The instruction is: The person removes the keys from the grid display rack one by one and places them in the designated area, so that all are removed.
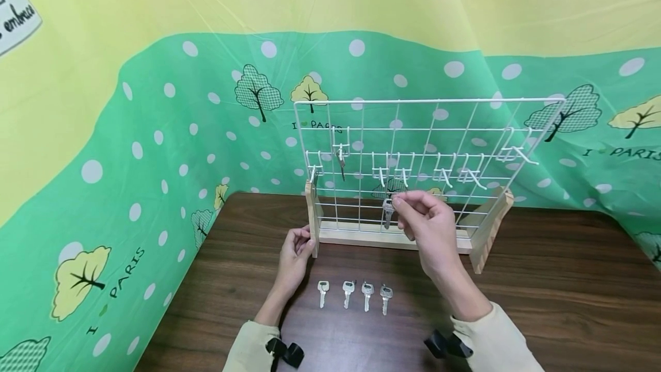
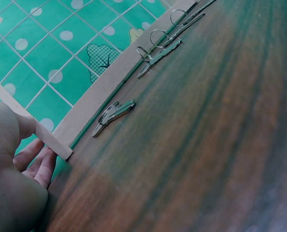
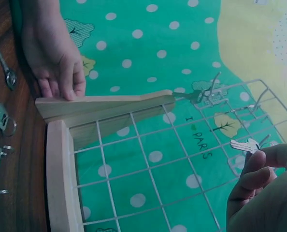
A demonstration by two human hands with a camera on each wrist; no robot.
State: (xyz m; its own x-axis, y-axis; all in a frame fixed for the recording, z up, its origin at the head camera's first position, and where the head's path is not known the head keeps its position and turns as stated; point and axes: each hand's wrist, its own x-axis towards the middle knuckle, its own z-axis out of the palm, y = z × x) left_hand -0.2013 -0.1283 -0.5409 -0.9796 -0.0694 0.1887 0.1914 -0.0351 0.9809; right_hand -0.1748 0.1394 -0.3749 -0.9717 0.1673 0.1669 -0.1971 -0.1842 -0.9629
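My right hand (image 1: 431, 234) pinches a key (image 1: 388, 211) by its ring, in front of the white wire grid (image 1: 361, 190) and a little below its middle hooks (image 1: 404, 175). In the right wrist view the same key (image 3: 245, 145) shows beside the thumb and fingertip. My left hand (image 1: 293, 263) grips the lower end of the rack's left wooden side (image 1: 311, 217), thumb in front and fingers behind it. One key (image 1: 341, 162) hangs from an upper left hook. Another hangs at the grid's left edge, partly hidden by the wooden side.
Several keys lie in a row on the dark wooden table (image 1: 232, 303) in front of the rack, among them a leftmost key (image 1: 322, 293). More hooks (image 1: 471, 177) sit on the grid's right part. A patterned green and yellow cloth (image 1: 170, 148) hangs behind and at the left.
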